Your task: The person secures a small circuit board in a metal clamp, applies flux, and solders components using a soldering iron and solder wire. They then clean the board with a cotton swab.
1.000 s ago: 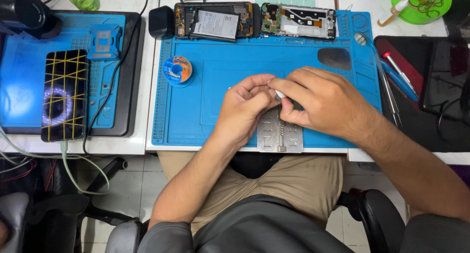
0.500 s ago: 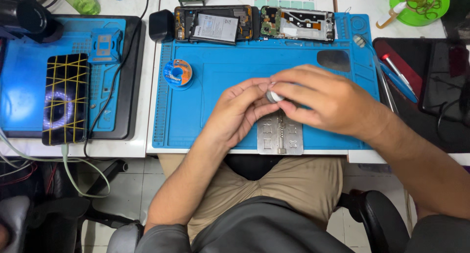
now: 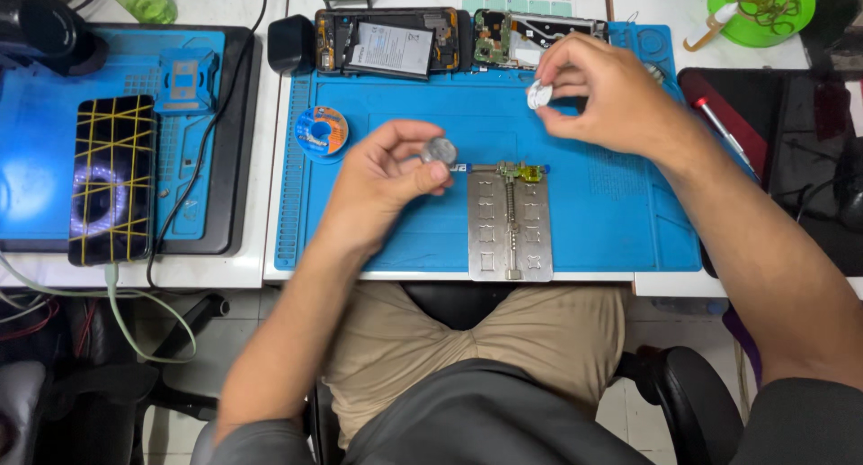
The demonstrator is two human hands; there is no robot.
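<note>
My left hand (image 3: pixel 385 179) holds a small round grey tin (image 3: pixel 440 150) between thumb and fingertips, over the blue work mat (image 3: pixel 584 213). My right hand (image 3: pixel 602 92) is raised farther back and to the right, pinching a small white round lid (image 3: pixel 538 93). Between the hands, on the mat, lies a metal board holder (image 3: pixel 510 220) with a tiny yellow-green circuit part (image 3: pixel 521 171) clamped at its far end.
Two opened phones (image 3: pixel 391 42) (image 3: pixel 530 29) lie at the mat's far edge, with a solder wick spool (image 3: pixel 321 129) to the left. A phone wrapped in yellow bands (image 3: pixel 112 177) rests on a second blue mat. A green bowl (image 3: pixel 762 6) and red-handled tool (image 3: pixel 719 123) sit right.
The hands were together over the metal holder. They have separated: the right hand moved back and right with the white lid, and the left hand stays with the grey tin, leaving the holder uncovered.
</note>
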